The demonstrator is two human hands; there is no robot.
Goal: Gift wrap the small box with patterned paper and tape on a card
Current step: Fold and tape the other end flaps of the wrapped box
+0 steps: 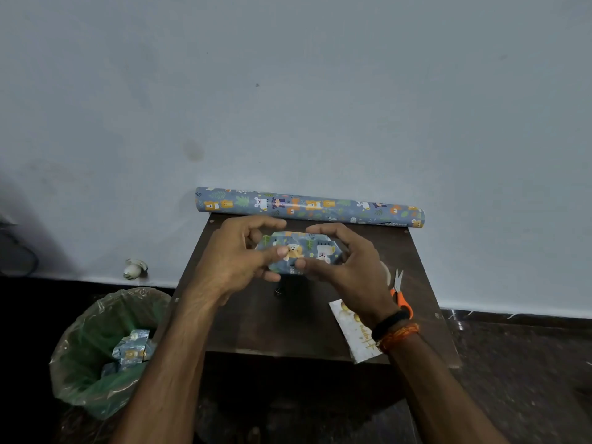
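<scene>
The small box (301,249), wrapped in blue paper with bears, is held up above the dark wooden table (288,325). My left hand (237,254) grips its left end, thumb on the front face. My right hand (346,261) grips its right end, thumb at the lower front edge. A white card with gold lettering (352,328) lies on the table near its front right, partly under my right wrist. The roll of the same patterned paper (307,207) lies along the table's back edge against the wall. No tape can be made out.
Orange-handled snips (398,291) lie at the table's right side. A bin with a green liner (105,350), holding paper scraps, stands on the floor to the left. A small white object (134,269) lies on the floor by the wall.
</scene>
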